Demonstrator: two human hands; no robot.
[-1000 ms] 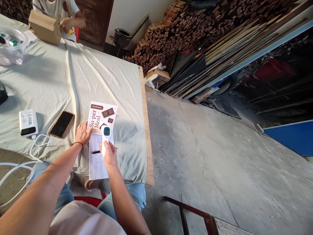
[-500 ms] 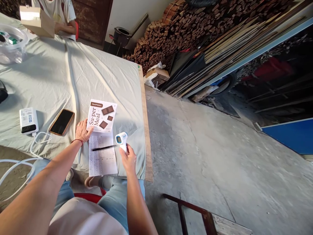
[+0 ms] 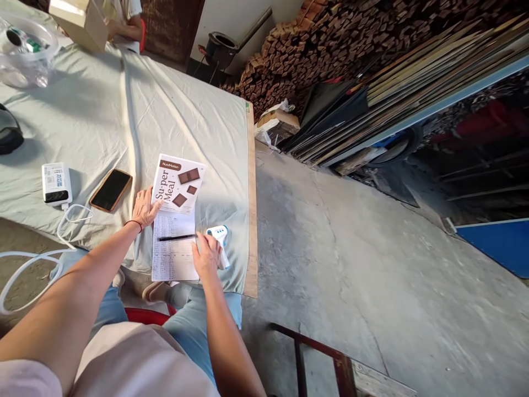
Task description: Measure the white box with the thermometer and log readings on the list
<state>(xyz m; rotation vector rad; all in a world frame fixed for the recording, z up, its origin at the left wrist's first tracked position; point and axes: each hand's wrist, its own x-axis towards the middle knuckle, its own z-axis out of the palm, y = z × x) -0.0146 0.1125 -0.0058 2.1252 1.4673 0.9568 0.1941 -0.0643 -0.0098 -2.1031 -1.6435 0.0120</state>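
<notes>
My left hand lies flat, fingers stretched out, at the left edge of a white booklet printed "Su-per Meal". Its thumb rests over the booklet's lower left corner. Just below this cover is a sheet with handwritten columns, and a black pen lies across it. My right hand hovers at the pen's right end, thumb and index finger apart; whether it touches the pen I cannot tell. Right beside that hand, a white and blue infrared thermometer lies on its side on the cloth, partly hidden by the fingers.
On the cloth-covered table lie a phone, a white power bank with a cable, and a dark object. A clear plastic tub stands far left. Another person sits behind a cardboard box.
My right hand has let go of the thermometer, which now lies on the cloth, and has shifted left to the pen's end. My left hand stays on the booklet. The view has shifted slightly.
</notes>
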